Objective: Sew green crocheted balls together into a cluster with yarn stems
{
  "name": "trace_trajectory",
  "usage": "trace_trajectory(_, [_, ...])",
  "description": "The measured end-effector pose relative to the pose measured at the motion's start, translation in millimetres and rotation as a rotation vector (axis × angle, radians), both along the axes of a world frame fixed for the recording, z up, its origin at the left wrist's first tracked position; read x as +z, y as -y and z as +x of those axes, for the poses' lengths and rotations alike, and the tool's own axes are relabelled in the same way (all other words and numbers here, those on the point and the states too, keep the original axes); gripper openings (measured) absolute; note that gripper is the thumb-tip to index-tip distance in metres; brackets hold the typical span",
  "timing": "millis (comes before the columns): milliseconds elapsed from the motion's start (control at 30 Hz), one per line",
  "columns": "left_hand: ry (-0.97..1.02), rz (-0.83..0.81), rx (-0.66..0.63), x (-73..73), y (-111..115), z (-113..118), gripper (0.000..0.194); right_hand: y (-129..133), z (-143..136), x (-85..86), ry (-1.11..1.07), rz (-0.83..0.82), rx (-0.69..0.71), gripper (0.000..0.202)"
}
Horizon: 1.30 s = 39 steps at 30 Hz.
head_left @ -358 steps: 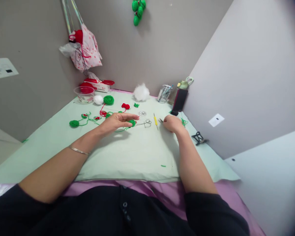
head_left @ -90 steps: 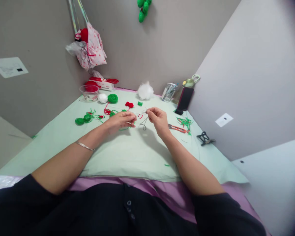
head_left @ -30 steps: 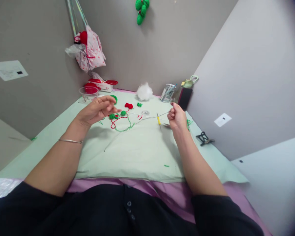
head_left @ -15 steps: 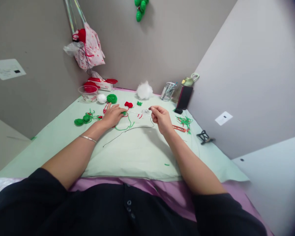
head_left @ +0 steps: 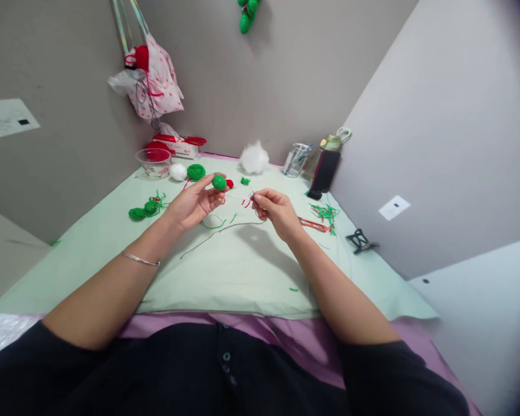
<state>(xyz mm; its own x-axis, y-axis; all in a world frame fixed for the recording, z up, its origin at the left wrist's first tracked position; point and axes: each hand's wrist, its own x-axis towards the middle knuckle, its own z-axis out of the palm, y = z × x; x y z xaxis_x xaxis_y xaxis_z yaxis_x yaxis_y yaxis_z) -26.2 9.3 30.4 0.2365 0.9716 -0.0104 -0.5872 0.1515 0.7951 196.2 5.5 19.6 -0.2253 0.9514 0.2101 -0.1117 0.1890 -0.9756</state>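
1. Left hand point(head_left: 190, 204): fingers partly open, palm tipped up, the green ball point(head_left: 219, 182) held at the thumb and fingertips, at two o'clock from the palm.
2. Right hand point(head_left: 278, 212): closed in a pinch on what looks like a needle point(head_left: 251, 188), pointing up toward eleven o'clock. Dark thread point(head_left: 220, 230) runs from beneath this hand toward eight o'clock. Attachment to the needle cannot be verified.
3. Change noted: the green ball has come up off the table cover point(head_left: 242, 277) into the left hand. Judged effect: ball and needle are both raised, near each other, within working reach.
4. Out from the left hand: green yarn coil point(head_left: 196, 171) at twelve o'clock, white ball point(head_left: 178, 172) at eleven, clear tub point(head_left: 153, 169) at ten, green yarn pieces point(head_left: 144, 211) with loose tails at nine.
5. Out from the right hand: white fluff point(head_left: 254, 159) at eleven o'clock, clear cup point(head_left: 295, 161) at one, dark phone point(head_left: 326, 172) at two, tangled yarn scraps point(head_left: 326, 212) at three.
6. Materials: ball rounded, with a knitted-looking surface; dark thread thin, lying in a loose curve; fluff airy and shapeless; cover pale green, lightly creased; tub thin-walled, round-rimmed.
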Motion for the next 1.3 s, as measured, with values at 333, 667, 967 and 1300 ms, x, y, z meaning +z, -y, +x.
trace_trajectory(333, [-0.039,0.042,-0.096,-15.4,0,9,0.021,14,-9,3.4,0.241,0.198,0.013,0.024])
trace_trajectory(667, [-0.18,0.11,-0.074,-14.4,5,12,0.015,16,-13,1.8,0.317,0.215,-0.004,0.021])
trace_trajectory(967, [-0.222,0.178,-0.075,-23.0,8,19,0.018,10,-19,-9.9,0.275,0.156,0.036,0.023])
trace_trajectory(1300, [-0.043,0.133,0.077,-9.1,-1,3,0.011,8,-18,-9.8,0.132,0.027,0.031,0.029])
